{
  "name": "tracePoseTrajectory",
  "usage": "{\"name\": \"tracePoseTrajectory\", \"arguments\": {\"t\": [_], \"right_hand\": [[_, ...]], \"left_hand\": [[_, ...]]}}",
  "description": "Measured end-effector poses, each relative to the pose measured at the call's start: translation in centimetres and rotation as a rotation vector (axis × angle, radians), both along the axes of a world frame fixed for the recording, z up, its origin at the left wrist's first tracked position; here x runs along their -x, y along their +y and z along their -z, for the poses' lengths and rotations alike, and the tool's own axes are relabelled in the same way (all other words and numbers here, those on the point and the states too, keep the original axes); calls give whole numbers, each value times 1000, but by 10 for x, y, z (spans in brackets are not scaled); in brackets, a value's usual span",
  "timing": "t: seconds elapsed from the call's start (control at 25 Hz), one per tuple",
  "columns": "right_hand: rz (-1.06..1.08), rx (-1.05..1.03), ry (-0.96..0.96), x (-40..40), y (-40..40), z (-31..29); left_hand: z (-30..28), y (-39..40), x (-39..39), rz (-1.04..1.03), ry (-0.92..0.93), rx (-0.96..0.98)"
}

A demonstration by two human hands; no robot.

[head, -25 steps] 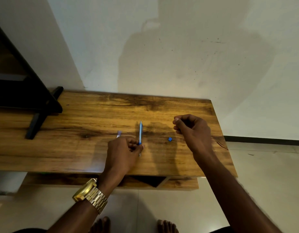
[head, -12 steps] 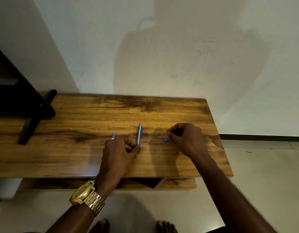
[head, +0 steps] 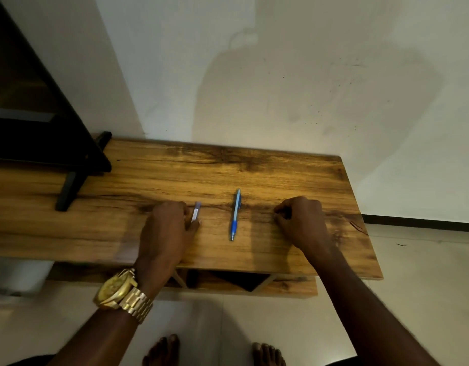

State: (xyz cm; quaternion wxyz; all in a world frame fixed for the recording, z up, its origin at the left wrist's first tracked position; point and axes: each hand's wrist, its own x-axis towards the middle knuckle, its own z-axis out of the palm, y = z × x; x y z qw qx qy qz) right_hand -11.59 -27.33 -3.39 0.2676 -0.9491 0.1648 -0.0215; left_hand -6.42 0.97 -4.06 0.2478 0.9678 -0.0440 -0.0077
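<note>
A blue pen [head: 235, 215] lies free on the wooden table [head: 254, 175], its tip pointing toward me. My left hand [head: 167, 228], with a gold watch on its wrist, rests on the table left of the pen. Its thumb and fingers pinch a short white-and-lilac pen piece [head: 196, 212] that sticks out away from me. My right hand [head: 302, 223] rests on the table right of the pen. Its fingertips are curled and bunched on the wood where a small blue piece lay. That piece is hidden under them.
A black stand [head: 69, 167] sits on the table at the far left. The white wall [head: 281, 88] runs along the table's back edge. The table's right end and front edge are close to my hands, with a lower shelf [head: 254, 283] and my bare feet [head: 215, 350] below.
My left hand let go of the blue pen, which now lies free, and shifted left onto the white-and-lilac piece. My right hand came down and closed over the small blue piece.
</note>
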Motion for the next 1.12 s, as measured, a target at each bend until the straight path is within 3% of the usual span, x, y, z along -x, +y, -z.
{"name": "tracePoseTrajectory", "arguments": {"t": [0.24,0.36,0.44,0.52,0.6,0.64,1.12], "right_hand": [[-18,22,12,-1,2,0],[27,-84,-55,1,4,-8],[141,-394,-179,3,3,-18],[218,-815,-302,3,5,-28],[229,-1063,-361,2,11,-32],[215,-1126,-368,1,15,-33],[37,-1120,-353,5,32,-24]], "left_hand": [[2,6,-1,-6,-29,5],[6,9,-1,-10,-13,90],[3,10,-4,-34,49,246],[-7,7,-5,-34,149,565],[-16,-3,-1,11,202,825],[-18,-8,2,38,196,865],[-12,-34,14,180,136,770]]}}
